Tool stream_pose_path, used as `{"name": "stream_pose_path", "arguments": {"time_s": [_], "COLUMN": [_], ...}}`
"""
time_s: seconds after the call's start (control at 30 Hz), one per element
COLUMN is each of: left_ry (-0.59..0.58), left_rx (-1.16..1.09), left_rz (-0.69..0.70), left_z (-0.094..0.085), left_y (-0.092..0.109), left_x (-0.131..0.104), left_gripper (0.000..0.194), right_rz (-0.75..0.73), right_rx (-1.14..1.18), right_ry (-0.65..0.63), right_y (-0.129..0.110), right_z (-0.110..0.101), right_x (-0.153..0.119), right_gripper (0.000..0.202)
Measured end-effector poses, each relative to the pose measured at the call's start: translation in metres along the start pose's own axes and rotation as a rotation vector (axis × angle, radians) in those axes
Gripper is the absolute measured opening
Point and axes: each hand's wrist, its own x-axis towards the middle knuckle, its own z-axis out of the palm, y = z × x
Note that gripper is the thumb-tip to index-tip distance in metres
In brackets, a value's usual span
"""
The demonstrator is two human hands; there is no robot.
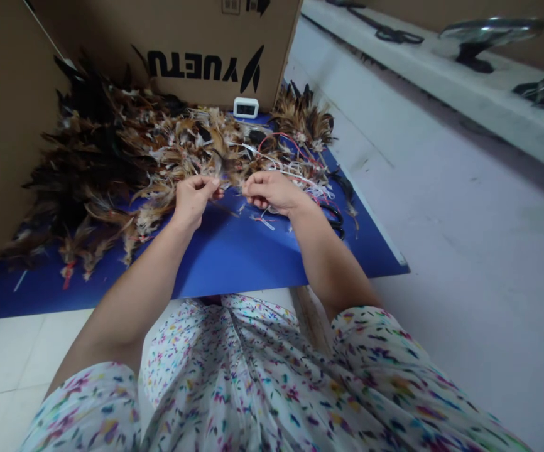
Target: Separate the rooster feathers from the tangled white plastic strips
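Note:
My left hand (196,196) is closed in a pinch near the table's middle. A brown, dark-tipped feather (221,162) rises from its fingertips. A short gap to the right, my right hand (272,191) is also pinched closed; whatever lies between its fingers is too small to make out. Just beyond both hands spreads a heap of brown and black feathers (163,147), many in small bunches. White and red strips (295,166) lie tangled behind my right hand. Black scissor-like handles (334,216) show partly beside my right forearm.
The blue table (248,263) ends close to my body. A cardboard box (182,31) stands behind the heap, with a small white digital clock (245,108) before it. More feather bunches (304,119) lie at the back right. A wall (423,188) borders the right side.

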Motion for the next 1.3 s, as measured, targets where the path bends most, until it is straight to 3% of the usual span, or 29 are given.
{"name": "stream_pose_path", "arguments": {"time_s": [0.17, 0.3, 0.43, 0.6, 0.83, 0.97, 1.3], "left_ry": [0.046, 0.070, 0.106, 0.093, -0.077, -0.108, -0.149], "left_rx": [0.026, 0.078, 0.194, 0.267, 0.222, 0.135, 0.084], "left_rz": [-0.014, 0.015, 0.166, 0.278, 0.093, 0.000, -0.031], "left_z": [-0.004, -0.002, -0.003, -0.005, 0.006, 0.011, 0.009], "left_y": [-0.002, -0.004, -0.004, -0.003, 0.010, 0.019, 0.016], "left_x": [0.005, 0.001, -0.003, -0.004, -0.014, -0.020, -0.018], "left_gripper": [0.020, 0.020, 0.026, 0.036, 0.026, 0.022, 0.030], "right_rz": [-0.030, -0.153, -0.280, -0.384, -0.512, -0.570, -0.566], "right_rx": [0.051, 0.119, 0.091, 0.070, 0.027, 0.004, -0.052], "right_ry": [0.262, 0.404, 0.360, 0.192, 0.106, 0.105, 0.100], "right_y": [0.004, 0.007, 0.005, 0.002, 0.016, 0.024, 0.024], "right_z": [-0.010, -0.014, -0.008, 0.010, 0.018, 0.016, 0.017], "right_x": [0.010, 0.015, 0.011, 0.002, 0.012, 0.019, 0.018], "right_gripper": [0.028, 0.025, 0.024, 0.025, 0.035, 0.037, 0.040]}}
